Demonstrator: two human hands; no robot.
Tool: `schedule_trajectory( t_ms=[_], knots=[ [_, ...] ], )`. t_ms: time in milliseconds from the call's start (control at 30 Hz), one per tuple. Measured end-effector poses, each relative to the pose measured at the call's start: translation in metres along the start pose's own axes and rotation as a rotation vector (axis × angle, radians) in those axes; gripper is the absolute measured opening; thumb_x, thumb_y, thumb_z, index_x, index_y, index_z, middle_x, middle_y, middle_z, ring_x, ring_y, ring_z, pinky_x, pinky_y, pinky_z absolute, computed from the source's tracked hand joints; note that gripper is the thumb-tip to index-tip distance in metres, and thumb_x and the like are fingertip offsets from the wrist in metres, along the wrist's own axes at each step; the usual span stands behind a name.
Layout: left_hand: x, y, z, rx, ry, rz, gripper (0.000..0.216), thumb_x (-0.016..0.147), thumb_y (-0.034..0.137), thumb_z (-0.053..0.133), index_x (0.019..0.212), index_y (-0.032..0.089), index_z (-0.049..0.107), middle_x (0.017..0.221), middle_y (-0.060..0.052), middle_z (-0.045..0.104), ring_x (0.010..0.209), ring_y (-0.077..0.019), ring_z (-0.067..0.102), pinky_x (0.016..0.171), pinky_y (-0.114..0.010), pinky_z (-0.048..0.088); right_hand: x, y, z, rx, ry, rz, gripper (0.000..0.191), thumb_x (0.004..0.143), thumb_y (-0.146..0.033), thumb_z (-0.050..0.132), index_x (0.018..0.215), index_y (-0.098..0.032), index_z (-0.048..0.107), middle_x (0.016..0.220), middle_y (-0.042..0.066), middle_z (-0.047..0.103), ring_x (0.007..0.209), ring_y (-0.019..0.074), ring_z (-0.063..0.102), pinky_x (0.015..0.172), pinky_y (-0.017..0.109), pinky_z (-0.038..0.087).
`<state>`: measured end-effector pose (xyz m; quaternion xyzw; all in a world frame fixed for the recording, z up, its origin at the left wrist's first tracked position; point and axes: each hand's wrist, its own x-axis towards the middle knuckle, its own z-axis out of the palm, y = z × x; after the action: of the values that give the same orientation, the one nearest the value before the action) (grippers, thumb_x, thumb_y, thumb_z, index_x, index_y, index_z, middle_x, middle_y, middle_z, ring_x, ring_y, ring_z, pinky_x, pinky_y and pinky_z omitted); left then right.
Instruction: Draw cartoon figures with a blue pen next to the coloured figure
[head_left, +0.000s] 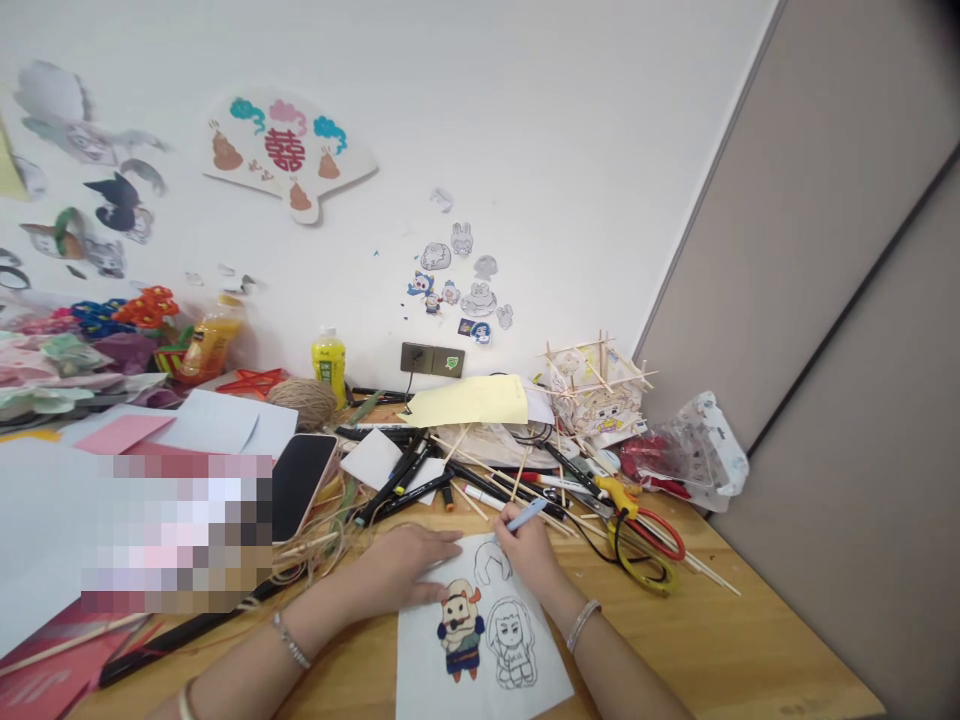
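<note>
A white sheet of paper (420, 650) lies on the wooden table in front of me. It bears a coloured cartoon figure (461, 630), an outlined figure (513, 645) and a curved line drawing (491, 563) near its top. My left hand (409, 565) rests on the sheet's upper left part, fingers spread. In my right hand (525, 545) is a light blue pen (526, 514), gripped between the fingers over the sheet's top right. The pen's tip is hidden by the fingers.
Black markers (409, 470) and wooden sticks lie heaped behind the sheet. Yellow-handled scissors (649, 565) sit to the right, a phone (302, 488) to the left. Farther back stand a green-labelled bottle (328, 365), a ball of twine (302, 400) and a stick frame (600, 390).
</note>
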<state>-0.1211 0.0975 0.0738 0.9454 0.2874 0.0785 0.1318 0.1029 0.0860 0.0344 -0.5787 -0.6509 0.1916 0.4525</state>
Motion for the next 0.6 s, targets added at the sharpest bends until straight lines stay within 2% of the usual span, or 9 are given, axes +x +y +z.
schedule_trajectory(
  t_ms=[167,367,467,600],
  knots=[
    [-0.001,-0.001,0.0,0.022,-0.024,-0.004,0.051,0.081,0.05,0.054,0.126,0.027,0.054,0.135,-0.005,0.05,0.114,-0.0297,0.054,0.096,-0.04,0.041,0.001,0.001,-0.001,-0.021,0.051,-0.012,0.025,0.077,-0.024,0.043,0.056,-0.022,0.028,0.052,-0.007,0.031,0.053,0.0117,0.034,0.052,0.023,0.026],
    [-0.001,0.0,-0.002,-0.004,-0.019,-0.004,0.052,0.08,0.049,0.056,0.127,0.026,0.053,0.134,-0.005,0.051,0.115,-0.0291,0.053,0.097,-0.039,0.04,-0.001,-0.005,-0.004,0.066,0.041,-0.016,0.021,0.083,-0.028,0.043,0.063,-0.021,0.042,0.055,-0.005,0.042,0.056,0.0138,0.044,0.054,0.024,0.032],
    [-0.001,0.002,-0.003,-0.004,-0.019,-0.006,0.051,0.079,0.047,0.058,0.126,0.027,0.054,0.134,-0.005,0.052,0.114,-0.0292,0.054,0.096,-0.038,0.041,-0.002,-0.009,-0.006,0.112,0.002,-0.044,0.018,0.085,-0.03,0.045,0.072,-0.02,0.052,0.064,-0.002,0.053,0.064,0.0156,0.051,0.06,0.025,0.038],
    [-0.001,0.0,-0.001,0.006,0.02,0.02,0.049,0.08,0.046,0.057,0.125,0.028,0.055,0.13,-0.004,0.055,0.11,-0.0283,0.057,0.093,-0.037,0.043,-0.004,-0.014,-0.009,0.164,-0.025,-0.128,0.011,0.08,-0.026,0.054,0.085,-0.02,0.061,0.085,0.003,0.062,0.08,0.0182,0.056,0.071,0.027,0.042]
  ],
)
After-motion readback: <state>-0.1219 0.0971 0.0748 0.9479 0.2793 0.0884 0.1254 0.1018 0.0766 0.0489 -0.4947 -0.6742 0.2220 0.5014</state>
